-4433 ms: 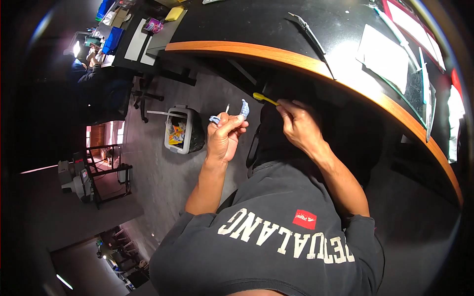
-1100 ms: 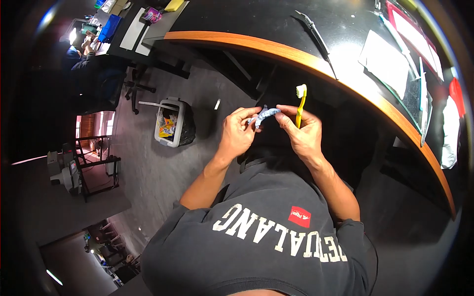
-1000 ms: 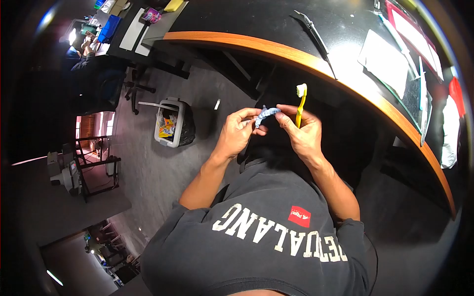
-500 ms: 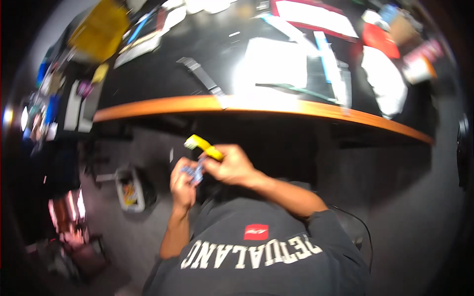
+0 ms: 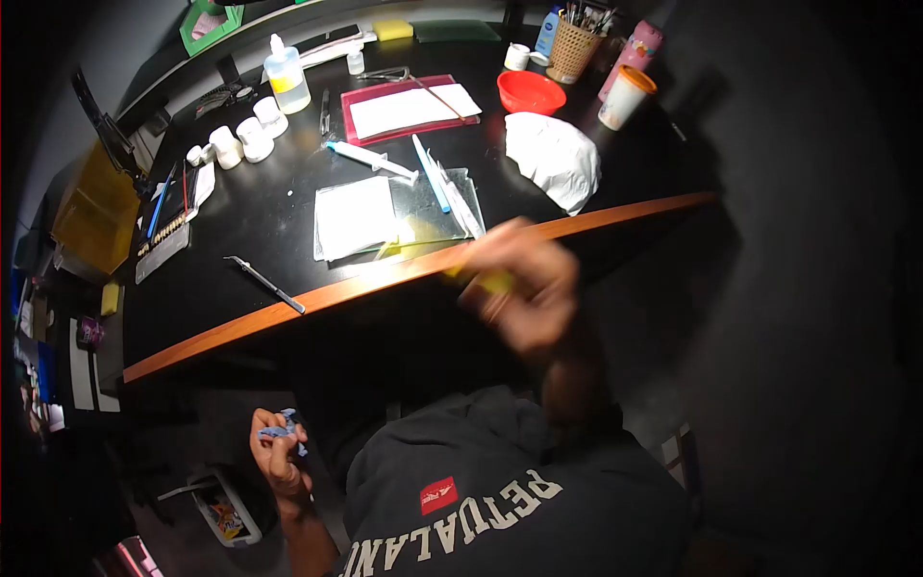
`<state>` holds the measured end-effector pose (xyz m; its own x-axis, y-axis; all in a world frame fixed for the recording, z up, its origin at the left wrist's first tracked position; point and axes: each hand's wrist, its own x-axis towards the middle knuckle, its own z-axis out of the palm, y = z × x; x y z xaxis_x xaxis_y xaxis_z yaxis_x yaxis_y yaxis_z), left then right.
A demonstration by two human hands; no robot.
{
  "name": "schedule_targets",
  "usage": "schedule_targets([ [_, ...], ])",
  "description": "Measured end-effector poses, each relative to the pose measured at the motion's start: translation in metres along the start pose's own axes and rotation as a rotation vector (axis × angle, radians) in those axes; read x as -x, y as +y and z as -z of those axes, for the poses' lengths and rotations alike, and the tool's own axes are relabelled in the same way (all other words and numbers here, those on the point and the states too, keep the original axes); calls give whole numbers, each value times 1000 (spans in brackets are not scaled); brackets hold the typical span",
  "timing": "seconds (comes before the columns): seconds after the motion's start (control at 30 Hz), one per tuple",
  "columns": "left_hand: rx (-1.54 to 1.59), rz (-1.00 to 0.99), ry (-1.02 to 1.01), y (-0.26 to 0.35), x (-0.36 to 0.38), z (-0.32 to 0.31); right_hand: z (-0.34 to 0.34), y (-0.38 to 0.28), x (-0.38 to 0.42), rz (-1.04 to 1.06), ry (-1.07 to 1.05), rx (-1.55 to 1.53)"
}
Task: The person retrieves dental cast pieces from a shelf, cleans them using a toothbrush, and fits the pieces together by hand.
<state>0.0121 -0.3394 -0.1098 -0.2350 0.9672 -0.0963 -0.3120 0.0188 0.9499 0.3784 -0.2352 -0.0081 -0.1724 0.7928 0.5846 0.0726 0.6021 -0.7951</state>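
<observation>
We keep the blue dental piece (image 5: 281, 430) pinched in our left hand (image 5: 276, 460), low beside our lap, away from the tabletop (image 5: 269, 231). Our blurred right hand (image 5: 519, 288) is closed around the yellow toothbrush (image 5: 490, 280) at the tabletop's edge.

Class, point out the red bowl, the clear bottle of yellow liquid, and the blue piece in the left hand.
red bowl (image 5: 531, 92), head view, inner hollow.
clear bottle (image 5: 286, 82), head view, body.
blue piece (image 5: 280, 430), head view, middle, above the fingers.
</observation>
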Motion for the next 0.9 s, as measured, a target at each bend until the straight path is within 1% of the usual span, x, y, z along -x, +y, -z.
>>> schedule_targets([
  [0.03, 0, -22, 1, 4, -2, -1, 30, 1, -9, 16, 147, 284],
  [0.07, 5, -34, -6, 6, -4, -2, 58, 14, -10, -33, 395, 500],
  [0.1, 11, -48, -2, 8, -4, -2, 100, 46, -11, 33, 552, 810],
  [0.13, 6, -46, -4, 12, -6, -5, 128, 53, -13, -92, 642, 939],
  [0.17, 4, -47, 5, 16, -6, -7, 164, 66, -12, -172, 621, 1085],
  [0.23, -37, -80, -29, 25, -9, -7, 212, 80, -13, -414, 531, 1019],
  [0.3, -46, -116, -56, 32, -13, -6, 242, 98, -12, -354, 389, 1174],
  [0.37, -86, -127, -40, 51, -14, -15, 253, 111, -15, -438, 434, 1120],
  [0.43, -120, -161, -69, 59, -21, -13, 257, 118, -22, -453, 461, 1128],
  [0.5, -166, -178, -77, 72, -29, -17, 259, 122, -28, -343, 511, 1131],
  [0.57, -168, -194, -129, 79, -41, -16, 219, 90, -44, -190, 510, 993],
  [0.6, -184, -229, -172, 84, -48, -19, 195, 72, -52, -129, 418, 930],
  [0.67, -212, -243, -182, 91, -58, -28, 141, 40, -71, -10, 235, 791],
  [0.77, -276, -237, -229, 101, -72, -42, 76, 7, -94, 37, -196, 593],
  [0.8, -258, -236, -224, 103, -78, -48, 62, 2, -104, 51, -367, 557],
  [0.83, -278, -277, -257, 104, -87, -52, 50, -3, -115, 67, -535, 520],
  [0.87, -321, -298, -261, 109, -98, -56, 35, -9, -125, 76, -638, 535],
  [0.9, -363, -317, -262, 112, -108, -58, 27, 4, -134, 86, -693, 490],
])
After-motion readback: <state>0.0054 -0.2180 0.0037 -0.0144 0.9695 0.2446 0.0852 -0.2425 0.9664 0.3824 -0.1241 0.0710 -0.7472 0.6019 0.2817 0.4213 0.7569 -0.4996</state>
